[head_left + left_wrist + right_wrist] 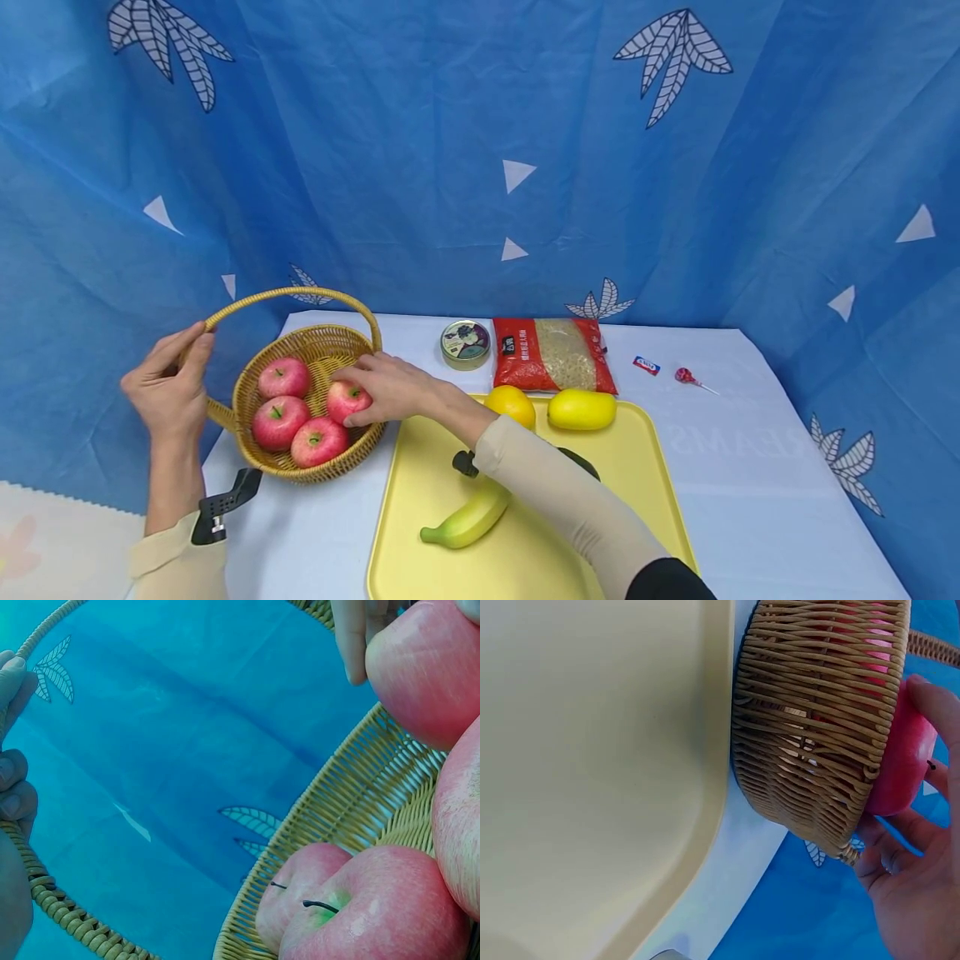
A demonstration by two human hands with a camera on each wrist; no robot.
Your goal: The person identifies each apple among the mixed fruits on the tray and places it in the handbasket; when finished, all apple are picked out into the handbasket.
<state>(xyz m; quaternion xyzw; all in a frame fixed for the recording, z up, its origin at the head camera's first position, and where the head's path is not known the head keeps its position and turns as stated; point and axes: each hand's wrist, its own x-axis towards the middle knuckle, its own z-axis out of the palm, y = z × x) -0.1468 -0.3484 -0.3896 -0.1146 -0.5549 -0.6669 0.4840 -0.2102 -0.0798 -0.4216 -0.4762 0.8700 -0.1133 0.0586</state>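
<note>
A wicker basket point(307, 480) stands at the left of the white table, tilted a little, with several red apples point(281, 422) inside. My left hand point(171, 375) grips its tall arched handle point(315, 292) on the left side; the left wrist view shows those fingers point(16, 796) curled around the wicker. Reaching over from the right, my right hand point(390, 388) holds one apple point(347, 402) at the right inner side of the basket. In the right wrist view, thumb and fingers point(937, 705) wrap that apple point(904, 761) by the basket rim.
A yellow tray point(405, 533) right of the basket carries a banana point(468, 518), an orange point(512, 406), a mango point(582, 409) and a dark item partly hidden by my right arm. Behind it are a round tin point(465, 344), a red grain bag point(553, 356), a small wrapped candy point(647, 365) and a lollipop point(686, 376).
</note>
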